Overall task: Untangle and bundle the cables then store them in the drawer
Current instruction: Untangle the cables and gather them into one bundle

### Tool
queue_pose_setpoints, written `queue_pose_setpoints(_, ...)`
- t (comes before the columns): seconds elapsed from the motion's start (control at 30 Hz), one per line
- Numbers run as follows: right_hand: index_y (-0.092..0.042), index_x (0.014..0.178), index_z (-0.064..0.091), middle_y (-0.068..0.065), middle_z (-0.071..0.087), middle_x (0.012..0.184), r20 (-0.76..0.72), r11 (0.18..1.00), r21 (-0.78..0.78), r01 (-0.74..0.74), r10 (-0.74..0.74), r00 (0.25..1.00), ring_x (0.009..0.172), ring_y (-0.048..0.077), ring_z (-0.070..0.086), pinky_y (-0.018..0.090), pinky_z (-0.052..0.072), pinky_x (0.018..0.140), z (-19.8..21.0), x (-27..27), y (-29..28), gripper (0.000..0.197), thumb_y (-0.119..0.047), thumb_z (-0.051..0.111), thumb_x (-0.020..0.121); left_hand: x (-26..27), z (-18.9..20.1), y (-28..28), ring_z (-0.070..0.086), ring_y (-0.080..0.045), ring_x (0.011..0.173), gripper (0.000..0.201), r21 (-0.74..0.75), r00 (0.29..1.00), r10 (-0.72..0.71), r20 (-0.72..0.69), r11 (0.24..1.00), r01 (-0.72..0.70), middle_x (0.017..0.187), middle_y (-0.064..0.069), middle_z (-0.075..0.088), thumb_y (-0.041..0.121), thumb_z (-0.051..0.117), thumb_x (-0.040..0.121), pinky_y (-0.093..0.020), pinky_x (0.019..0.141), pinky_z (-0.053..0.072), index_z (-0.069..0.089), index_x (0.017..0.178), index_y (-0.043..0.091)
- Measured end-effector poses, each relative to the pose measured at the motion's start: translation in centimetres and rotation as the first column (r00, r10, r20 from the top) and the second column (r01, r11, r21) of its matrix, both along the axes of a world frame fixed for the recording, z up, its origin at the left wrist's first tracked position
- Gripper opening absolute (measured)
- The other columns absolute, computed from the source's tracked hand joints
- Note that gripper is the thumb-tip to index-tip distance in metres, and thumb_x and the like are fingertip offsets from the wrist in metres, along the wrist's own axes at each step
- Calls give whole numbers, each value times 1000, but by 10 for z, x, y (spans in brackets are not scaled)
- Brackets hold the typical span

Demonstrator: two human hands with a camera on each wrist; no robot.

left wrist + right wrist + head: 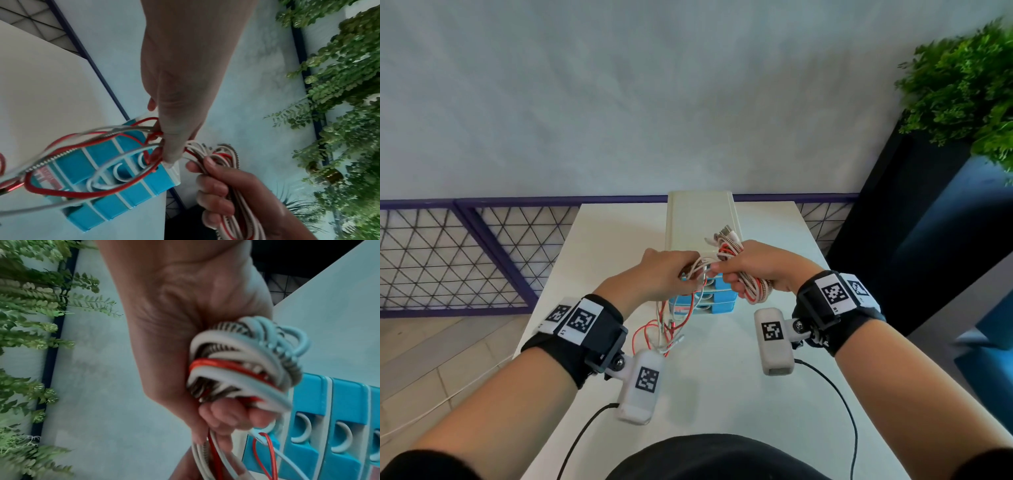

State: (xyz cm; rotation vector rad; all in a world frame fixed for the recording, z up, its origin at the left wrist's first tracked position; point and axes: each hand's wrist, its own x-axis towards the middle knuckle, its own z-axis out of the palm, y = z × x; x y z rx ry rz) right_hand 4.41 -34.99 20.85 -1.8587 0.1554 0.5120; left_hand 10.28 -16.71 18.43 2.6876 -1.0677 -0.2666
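A tangle of red, white and striped cables hangs between my hands above the table. My right hand (736, 274) grips a coiled bunch of cables (755, 291), fingers curled round it, with plug ends (726, 236) sticking up behind. In the right wrist view that coil (236, 366) fills the fist of my right hand (226, 417). My left hand (693, 270) pinches loose strands just left of the coil; the left wrist view shows my left hand (167, 155) holding red and white loops (86, 164). Loose cable ends (664, 329) dangle down to the table. The drawer unit (700, 219), white-topped with blue drawers (717, 305), stands right behind my hands, drawers closed.
The white table (722, 394) is narrow, its edges close on both sides. A purple-framed mesh railing (465, 253) runs behind it. A dark planter with green foliage (962, 85) stands at the right. Black wrist-camera leads (835, 387) trail toward my body.
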Motion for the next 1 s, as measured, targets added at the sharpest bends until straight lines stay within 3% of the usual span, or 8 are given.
queue_pose_setpoints(0.1,2,97,66,-1,48,53,52,995,-19,93,-92,994,43,12,48,24,47,47,1,0,-3,20,-17,63,92,3,-9,2,46,-16,72,28,-62,990,78,-114,994,-86,69,13,48,42,59,85,-34,74,32,40,68,30)
queue_pose_setpoints(0.23,-4,87,64,1,47,55,120,966,-54,252,-244,962,40,11,47,21,44,43,8,1,-16,15,-17,60,93,9,-25,24,52,-6,52,24,-420,908,51,-416,875,-241,56,9,59,19,61,91,-19,57,42,58,68,25)
queue_pose_setpoints(0.4,-5,87,64,0,48,54,100,958,-65,280,-273,957,42,13,47,21,45,44,15,2,-26,17,-19,58,95,6,-39,37,65,-5,71,21,-584,807,19,-591,680,-443,73,2,71,9,51,96,-15,76,53,68,88,-2)
queue_pose_setpoints(0.5,-5,86,62,1,48,54,103,956,-75,284,-276,956,42,13,48,22,46,45,17,3,-24,18,-20,57,95,5,-44,35,61,-11,78,29,-646,713,-28,-700,450,-617,68,2,64,17,44,100,-25,85,52,61,78,8)
queue_pose_setpoints(0.63,-6,85,61,2,48,57,114,940,-61,336,-328,938,41,12,48,25,45,48,16,3,-22,18,-21,57,95,6,-42,25,52,-11,51,27,-533,518,-169,-839,59,-844,47,3,40,18,41,101,-25,69,56,56,80,8)
queue_pose_setpoints(0.8,-8,82,58,0,49,54,125,887,4,462,-459,880,40,12,47,23,45,45,19,4,-30,19,-22,57,95,15,-65,31,30,-9,36,23,-303,304,10,-953,-123,-945,45,3,28,15,44,98,-13,54,51,57,82,6)
queue_pose_setpoints(0.87,-9,81,56,-2,50,52,140,854,38,519,-519,843,41,12,47,23,45,45,23,3,-39,20,-23,57,95,20,-83,54,26,-8,34,20,-301,285,139,-948,-114,-947,40,5,34,13,45,97,-12,36,32,58,86,4)
queue_pose_setpoints(1.0,-11,79,54,-1,47,52,133,813,127,569,-582,802,38,10,45,20,44,41,29,2,-52,21,-22,56,96,24,-110,90,25,-16,43,25,-349,387,406,-828,166,-922,62,-4,34,19,50,96,-21,38,24,65,81,7)
